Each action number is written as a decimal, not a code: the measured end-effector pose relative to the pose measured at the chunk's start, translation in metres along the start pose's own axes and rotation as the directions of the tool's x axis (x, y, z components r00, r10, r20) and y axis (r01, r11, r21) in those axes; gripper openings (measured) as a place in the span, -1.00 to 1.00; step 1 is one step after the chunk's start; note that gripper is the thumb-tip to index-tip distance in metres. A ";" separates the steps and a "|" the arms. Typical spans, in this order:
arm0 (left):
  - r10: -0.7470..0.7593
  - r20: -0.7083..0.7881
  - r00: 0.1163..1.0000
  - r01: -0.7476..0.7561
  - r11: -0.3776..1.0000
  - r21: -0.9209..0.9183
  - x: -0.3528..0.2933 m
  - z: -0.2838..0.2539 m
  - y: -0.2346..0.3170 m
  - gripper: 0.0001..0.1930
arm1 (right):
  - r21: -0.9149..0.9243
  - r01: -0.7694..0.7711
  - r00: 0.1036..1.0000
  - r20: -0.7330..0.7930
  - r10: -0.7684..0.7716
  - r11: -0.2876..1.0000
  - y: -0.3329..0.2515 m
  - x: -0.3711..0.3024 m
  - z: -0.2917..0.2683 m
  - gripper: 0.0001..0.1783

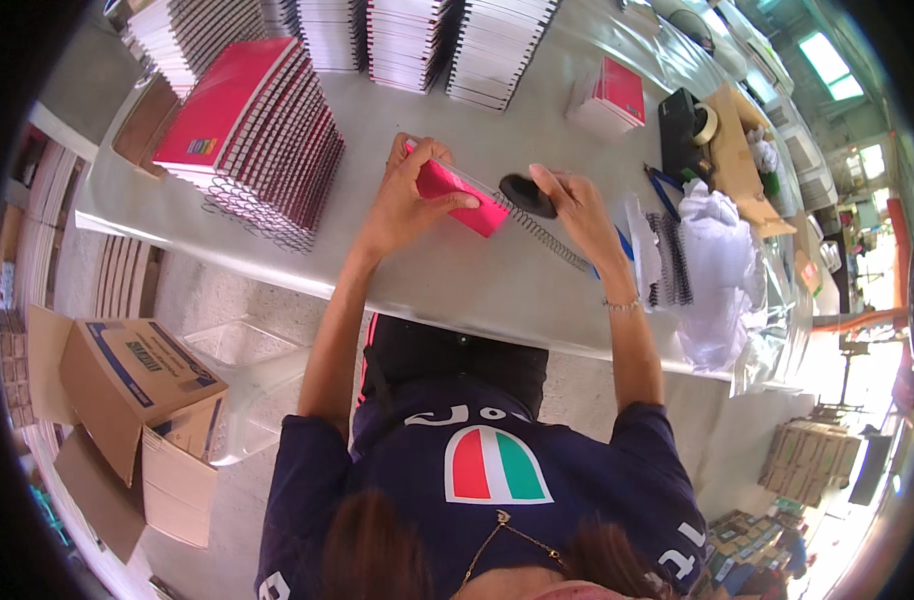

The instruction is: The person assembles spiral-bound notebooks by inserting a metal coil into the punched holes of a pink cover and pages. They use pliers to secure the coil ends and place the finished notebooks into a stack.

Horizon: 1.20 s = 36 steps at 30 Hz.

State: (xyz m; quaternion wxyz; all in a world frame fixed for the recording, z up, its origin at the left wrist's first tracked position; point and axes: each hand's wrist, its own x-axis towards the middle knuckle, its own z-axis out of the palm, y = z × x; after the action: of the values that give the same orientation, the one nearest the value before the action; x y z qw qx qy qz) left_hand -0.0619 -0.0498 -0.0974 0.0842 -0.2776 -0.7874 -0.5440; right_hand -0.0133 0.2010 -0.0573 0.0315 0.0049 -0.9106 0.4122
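Observation:
My left hand (pixel 402 200) grips a small pink-covered notebook (pixel 455 192), with the thumb across its cover and the fingers behind. A dark wire coil (pixel 547 238) runs out from the notebook's edge and trails to the lower right over the table. Close to that edge, my right hand (pixel 580 205) is closed on a dark oval, rounded object (pixel 525 196). The object sits beside the coil's upper end; whether it touches the wire I cannot tell. Its kind does not show.
A tall stack of red spiral notebooks (pixel 262 130) stands at left on the table (pixel 417 290), with more stacks behind. Small red pads (pixel 612 95), a black dispenser with tape (pixel 685 130), loose coils (pixel 669 260) and crumpled white plastic (pixel 717 260) lie right. An open carton (pixel 142 385) stands lower left.

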 end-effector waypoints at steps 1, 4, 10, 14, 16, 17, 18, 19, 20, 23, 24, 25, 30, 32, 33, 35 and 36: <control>-0.035 0.011 0.999 0.035 0.999 -0.027 -0.005 0.000 0.002 -0.42 | -0.209 -0.006 1.000 -0.009 0.004 0.978 0.001 0.003 -0.002 -0.44; -0.073 -0.017 0.997 0.072 0.996 -0.054 -0.005 0.004 0.010 -0.43 | -0.247 0.065 0.990 -0.106 -0.093 0.967 0.029 0.009 -0.013 -0.54; -0.013 -0.207 0.978 0.040 0.991 0.125 -0.018 0.019 0.021 -0.46 | -0.040 0.398 0.903 -0.162 -0.399 0.917 -0.026 -0.020 -0.006 -0.73; -0.071 -0.267 0.961 0.103 0.989 0.105 -0.025 0.027 0.032 -0.48 | -0.136 0.317 0.939 -0.096 -0.331 0.939 -0.025 -0.031 0.014 -0.79; -0.089 -0.290 0.953 0.124 0.987 0.105 -0.026 0.030 0.035 -0.48 | -0.164 0.308 0.915 -0.220 -0.339 0.937 -0.023 -0.034 0.022 -0.81; -0.112 -0.304 0.946 0.149 0.984 0.102 -0.026 0.031 0.037 -0.49 | -0.150 0.283 0.914 -0.258 -0.314 0.947 -0.025 -0.034 0.026 -0.82; -0.134 -0.318 0.939 0.174 0.980 0.100 -0.027 0.033 0.039 -0.49 | -0.134 0.259 0.911 -0.295 -0.288 0.956 -0.028 -0.035 0.031 -0.83; -0.125 -0.332 0.935 0.167 0.981 0.103 -0.027 0.035 0.038 -0.48 | -0.118 0.235 0.907 -0.331 -0.261 0.965 -0.030 -0.035 0.034 -0.84; -0.112 -0.348 0.931 0.159 0.982 0.107 -0.027 0.036 0.037 -0.48 | -0.088 0.226 0.910 -0.336 -0.242 0.970 -0.031 -0.035 0.036 -0.84; -0.071 -0.340 0.938 0.127 0.981 0.147 -0.028 0.035 0.038 -0.48 | -0.127 0.232 0.915 -0.307 -0.260 0.964 -0.031 -0.034 0.038 -0.84; -0.057 -0.327 0.943 0.116 0.980 0.163 -0.029 0.035 0.038 -0.48 | -0.223 0.257 0.912 -0.264 -0.313 0.940 -0.028 -0.034 0.037 -0.84; -0.061 -0.329 0.942 0.118 0.981 0.156 -0.029 0.035 0.038 -0.47 | -0.316 0.284 0.908 -0.216 -0.360 0.906 -0.027 -0.035 0.037 -0.84; -0.017 -0.345 0.938 0.063 0.991 0.121 -0.031 0.038 0.036 -0.44 | -0.347 0.335 0.904 -0.143 -0.402 0.876 -0.042 -0.036 0.033 -0.85; -0.010 -0.343 0.939 0.059 0.989 0.134 -0.033 0.039 0.035 -0.43 | -0.340 0.363 0.909 -0.074 -0.409 0.867 -0.036 -0.033 0.028 -0.86; -0.006 -0.344 0.939 0.058 0.988 0.141 -0.034 0.039 0.034 -0.42 | -0.280 0.351 0.926 -0.039 -0.376 0.894 -0.033 -0.031 0.024 -0.86; 0.002 -0.318 0.948 0.045 0.989 0.139 -0.035 0.037 0.037 -0.42 | -0.255 0.305 0.946 -0.027 -0.322 0.918 -0.022 -0.023 0.011 -0.84; 0.005 -0.304 0.953 0.038 0.990 0.135 -0.034 0.035 0.038 -0.43 | -0.290 0.273 0.952 -0.052 -0.300 0.917 -0.012 -0.016 0.002 -0.82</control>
State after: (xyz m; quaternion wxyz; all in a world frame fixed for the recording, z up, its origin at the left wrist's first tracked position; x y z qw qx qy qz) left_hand -0.0072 -0.0201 -0.0954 0.2188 -0.1775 -0.8032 -0.5248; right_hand 0.0029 0.1908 -0.0505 0.1354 0.1143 -0.9463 0.2703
